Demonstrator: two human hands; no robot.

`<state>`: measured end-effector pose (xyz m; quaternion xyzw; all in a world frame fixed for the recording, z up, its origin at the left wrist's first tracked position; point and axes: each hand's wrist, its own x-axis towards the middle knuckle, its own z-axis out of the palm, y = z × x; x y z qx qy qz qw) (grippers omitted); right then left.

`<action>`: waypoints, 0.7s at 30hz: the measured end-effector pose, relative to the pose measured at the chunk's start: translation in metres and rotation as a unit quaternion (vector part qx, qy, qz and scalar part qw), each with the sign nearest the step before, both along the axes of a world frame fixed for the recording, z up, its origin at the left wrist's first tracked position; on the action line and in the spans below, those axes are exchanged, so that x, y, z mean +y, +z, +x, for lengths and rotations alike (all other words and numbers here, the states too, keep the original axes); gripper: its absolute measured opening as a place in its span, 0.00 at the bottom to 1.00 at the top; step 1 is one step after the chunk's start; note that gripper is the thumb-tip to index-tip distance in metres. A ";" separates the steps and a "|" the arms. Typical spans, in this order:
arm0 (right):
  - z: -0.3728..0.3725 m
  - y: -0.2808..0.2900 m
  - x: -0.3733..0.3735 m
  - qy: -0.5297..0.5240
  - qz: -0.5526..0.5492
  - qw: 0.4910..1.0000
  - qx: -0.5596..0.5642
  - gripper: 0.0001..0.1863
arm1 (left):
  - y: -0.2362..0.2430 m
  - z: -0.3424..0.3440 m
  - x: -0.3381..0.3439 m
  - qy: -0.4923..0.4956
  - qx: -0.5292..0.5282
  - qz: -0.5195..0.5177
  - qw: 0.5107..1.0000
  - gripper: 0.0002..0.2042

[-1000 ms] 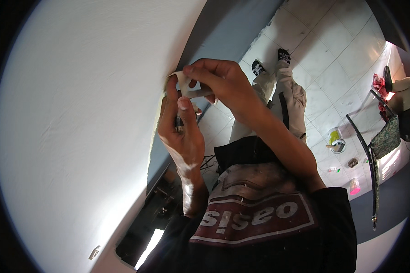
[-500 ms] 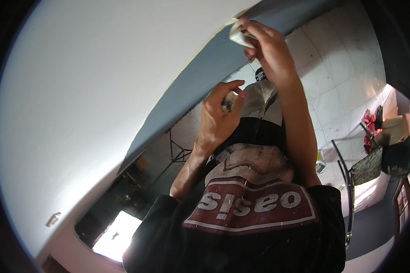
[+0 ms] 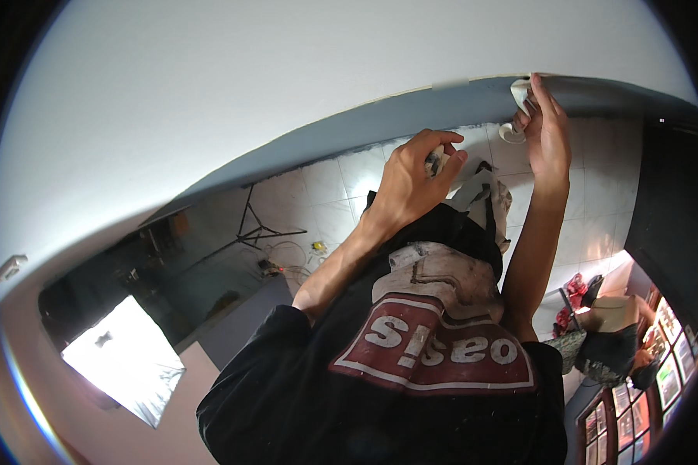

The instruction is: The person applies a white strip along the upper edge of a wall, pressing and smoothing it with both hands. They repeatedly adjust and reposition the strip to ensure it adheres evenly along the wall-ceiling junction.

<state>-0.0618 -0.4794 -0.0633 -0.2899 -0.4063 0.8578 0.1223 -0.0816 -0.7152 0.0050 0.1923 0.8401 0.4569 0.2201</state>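
Note:
A white upper wall [image 3: 310, 54] meets a blue-grey lower band [image 3: 318, 143] along a thin cream edge. My right hand [image 3: 549, 139] is raised to this border at the right, its fingers pinching a pale, curling strip that looks like masking tape [image 3: 520, 91]. The strip's loose end curls below the fingertips. Nearer my chest, my left hand [image 3: 419, 178] is curled round a small whitish wad with dark marks [image 3: 435, 161], apart from the wall. Fingers hide most of the wad, so its kind is unclear.
Pale floor tiles [image 3: 326, 182] lie below the wall. A black tripod stand [image 3: 257, 231] with cables beside it stands at the left, near a bright softbox lamp [image 3: 128, 360]. At the right are a chair with things on it [image 3: 609, 345] and a glass-paned window frame [image 3: 632, 411].
The view has turned, and the wall border now runs flatter across the top. My right hand has moved right along the border with the strip, now showing a longer curl; my left hand remains closed.

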 end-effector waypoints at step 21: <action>0.012 0.002 0.037 0.118 0.064 0.991 0.001 0.13 | -0.036 0.001 0.128 0.181 0.070 0.055 0.979 0.16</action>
